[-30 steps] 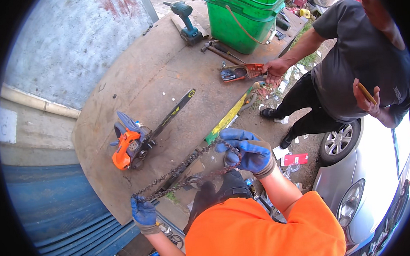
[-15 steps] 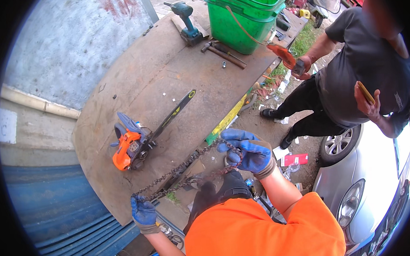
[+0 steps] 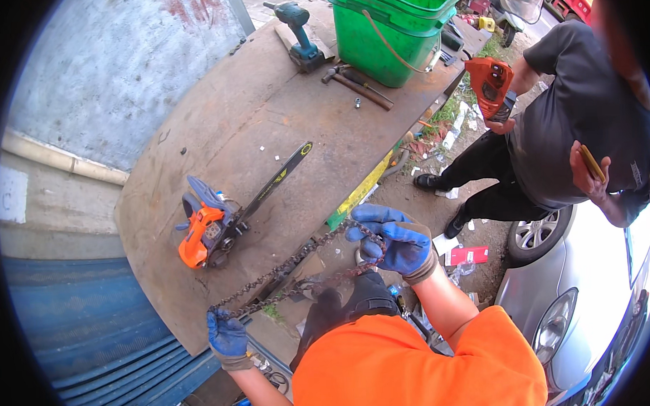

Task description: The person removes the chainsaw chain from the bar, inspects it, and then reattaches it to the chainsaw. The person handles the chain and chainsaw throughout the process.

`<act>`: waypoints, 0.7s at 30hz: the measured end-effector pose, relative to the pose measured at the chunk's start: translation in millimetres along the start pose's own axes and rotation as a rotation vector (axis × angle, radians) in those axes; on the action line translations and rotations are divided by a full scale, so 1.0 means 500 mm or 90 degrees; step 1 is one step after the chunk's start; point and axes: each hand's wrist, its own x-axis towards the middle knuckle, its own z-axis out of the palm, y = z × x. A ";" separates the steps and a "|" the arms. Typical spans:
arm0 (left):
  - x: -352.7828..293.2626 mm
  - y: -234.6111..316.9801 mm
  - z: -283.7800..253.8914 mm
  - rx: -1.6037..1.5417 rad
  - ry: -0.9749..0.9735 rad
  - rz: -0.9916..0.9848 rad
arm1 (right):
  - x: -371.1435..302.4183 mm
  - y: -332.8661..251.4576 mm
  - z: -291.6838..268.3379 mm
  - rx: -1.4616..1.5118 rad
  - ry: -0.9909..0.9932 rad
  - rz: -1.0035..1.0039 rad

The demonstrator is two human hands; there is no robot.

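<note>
A dark chainsaw chain point(image 3: 270, 275) hangs as a long loop between my two hands, in front of the table's near edge. My left hand point(image 3: 228, 337), in a blue work glove, closes on the loop's left end. The right end runs through the fingers of my right hand point(image 3: 399, 242), gloved alike and held higher. Beyond the chain, an orange and grey chainsaw point(image 3: 206, 232) lies on the table point(image 3: 293, 111). Its guide bar point(image 3: 281, 172) points to the far right, with no chain on it and its side mechanism exposed.
At the table's far end are a cordless drill point(image 3: 301, 39), a hammer point(image 3: 360, 87) and stacked green buckets point(image 3: 387, 36). To the right, another person point(image 3: 579, 108) holds an orange plastic cover point(image 3: 489, 86) and a phone point(image 3: 592, 163). A silver car point(image 3: 557, 281) is parked at lower right.
The other person has turned the orange cover so its inner side shows, and moved it slightly right. My hands and the chain have barely moved.
</note>
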 end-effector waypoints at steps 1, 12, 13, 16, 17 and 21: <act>0.000 0.000 0.000 0.001 -0.001 0.000 | -0.001 0.000 -0.001 0.000 0.000 0.000; 0.003 0.002 -0.003 -0.005 -0.005 -0.005 | -0.002 -0.002 -0.004 -0.005 -0.010 0.009; 0.004 0.003 -0.004 -0.002 -0.003 -0.005 | -0.002 -0.002 -0.004 -0.005 -0.011 0.011; 0.002 0.002 0.001 -0.009 -0.008 -0.007 | -0.003 -0.001 -0.004 -0.014 -0.003 0.010; 0.002 0.002 0.002 -0.011 -0.009 -0.007 | -0.004 0.000 -0.004 -0.018 0.006 0.005; 0.001 0.002 0.000 -0.011 -0.007 -0.003 | -0.004 0.003 -0.004 -0.030 0.029 -0.003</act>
